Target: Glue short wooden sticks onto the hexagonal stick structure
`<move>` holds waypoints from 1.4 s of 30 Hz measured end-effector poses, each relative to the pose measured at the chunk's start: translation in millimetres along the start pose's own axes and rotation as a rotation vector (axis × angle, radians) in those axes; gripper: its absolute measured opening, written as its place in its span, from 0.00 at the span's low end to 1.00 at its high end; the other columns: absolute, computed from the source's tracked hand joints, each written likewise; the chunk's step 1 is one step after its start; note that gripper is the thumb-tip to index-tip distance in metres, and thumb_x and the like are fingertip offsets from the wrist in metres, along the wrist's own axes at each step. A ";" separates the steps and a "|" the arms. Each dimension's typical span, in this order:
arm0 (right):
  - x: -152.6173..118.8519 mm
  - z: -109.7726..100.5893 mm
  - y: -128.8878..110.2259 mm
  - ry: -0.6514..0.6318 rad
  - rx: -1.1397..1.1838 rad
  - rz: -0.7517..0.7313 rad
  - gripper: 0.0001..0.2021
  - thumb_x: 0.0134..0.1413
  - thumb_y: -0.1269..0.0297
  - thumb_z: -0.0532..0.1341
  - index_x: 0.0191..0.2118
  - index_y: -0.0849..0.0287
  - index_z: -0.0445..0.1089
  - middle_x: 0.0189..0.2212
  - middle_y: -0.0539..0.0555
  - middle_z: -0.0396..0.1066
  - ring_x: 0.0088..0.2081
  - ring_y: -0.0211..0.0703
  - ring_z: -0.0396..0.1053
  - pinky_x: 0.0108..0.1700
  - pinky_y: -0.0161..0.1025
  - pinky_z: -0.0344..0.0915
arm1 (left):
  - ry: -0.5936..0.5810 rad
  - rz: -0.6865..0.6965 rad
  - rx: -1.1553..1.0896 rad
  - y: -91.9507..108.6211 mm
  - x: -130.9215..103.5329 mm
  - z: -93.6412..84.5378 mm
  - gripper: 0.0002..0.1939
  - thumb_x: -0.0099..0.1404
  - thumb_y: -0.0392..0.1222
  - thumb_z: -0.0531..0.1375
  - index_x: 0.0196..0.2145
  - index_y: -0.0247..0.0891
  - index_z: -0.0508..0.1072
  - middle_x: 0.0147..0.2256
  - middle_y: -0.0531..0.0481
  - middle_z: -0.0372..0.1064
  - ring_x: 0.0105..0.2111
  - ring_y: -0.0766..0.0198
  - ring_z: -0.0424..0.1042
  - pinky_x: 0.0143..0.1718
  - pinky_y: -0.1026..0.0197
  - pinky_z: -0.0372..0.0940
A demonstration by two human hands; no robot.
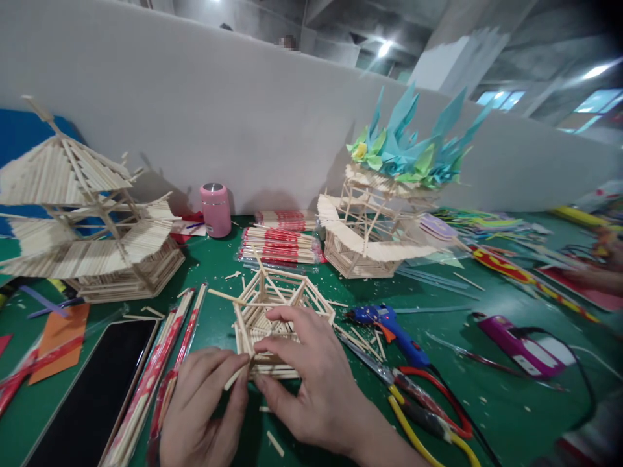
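A many-sided frame of wooden sticks point(278, 298) stands on the green table in the middle of the view. At its near left corner my left hand point(207, 402) pinches a short wooden stick point(235, 377) between thumb and fingertips. My right hand point(311, 376) reaches over the near side of the frame, its thumb and fingers closed on the frame's near left corner. Part of the frame is hidden behind my right hand. To the right of the frame lies a blue glue gun point(389, 327), with scissors and pliers point(413, 408) below it.
Stick pavilions stand at the left point(97, 240) and back right point(370, 240), the latter topped with blue paper. A pink cup point(215, 211), packed sticks point(280, 245), a phone point(97, 395) and a purple device point(520, 344) lie around. Another person's hand point(591, 275) is at far right.
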State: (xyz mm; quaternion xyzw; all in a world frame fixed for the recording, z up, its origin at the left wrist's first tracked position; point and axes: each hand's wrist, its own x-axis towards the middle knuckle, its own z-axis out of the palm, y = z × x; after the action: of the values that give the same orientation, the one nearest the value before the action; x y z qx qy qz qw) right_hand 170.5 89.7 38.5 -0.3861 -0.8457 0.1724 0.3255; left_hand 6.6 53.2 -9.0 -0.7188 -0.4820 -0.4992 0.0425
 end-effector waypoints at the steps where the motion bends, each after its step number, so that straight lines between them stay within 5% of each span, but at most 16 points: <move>1: 0.0 0.1 0.0 0.003 0.001 -0.002 0.10 0.47 0.65 0.62 0.38 0.56 0.71 0.47 0.56 0.65 0.49 0.49 0.63 0.49 0.48 0.59 | -0.003 0.003 0.003 0.4 0.2 -0.2 0.09 0.59 0.30 0.57 0.38 0.38 0.71 0.31 0.50 0.71 0.33 0.64 0.69 0.35 0.65 0.66; 42: -1.2 2.6 2.6 0.009 0.014 -0.002 0.11 0.46 0.66 0.62 0.39 0.56 0.71 0.47 0.56 0.65 0.49 0.48 0.62 0.49 0.46 0.57 | -0.047 0.046 0.000 1.2 1.4 0.8 0.07 0.63 0.31 0.54 0.38 0.35 0.69 0.33 0.49 0.67 0.36 0.66 0.65 0.39 0.67 0.61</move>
State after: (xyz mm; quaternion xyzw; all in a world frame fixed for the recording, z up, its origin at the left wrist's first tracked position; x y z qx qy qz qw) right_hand 170.7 90.3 34.7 -0.3838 -0.8434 0.1760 0.3322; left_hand 8.1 53.9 -7.8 -0.7412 -0.4662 -0.4812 0.0426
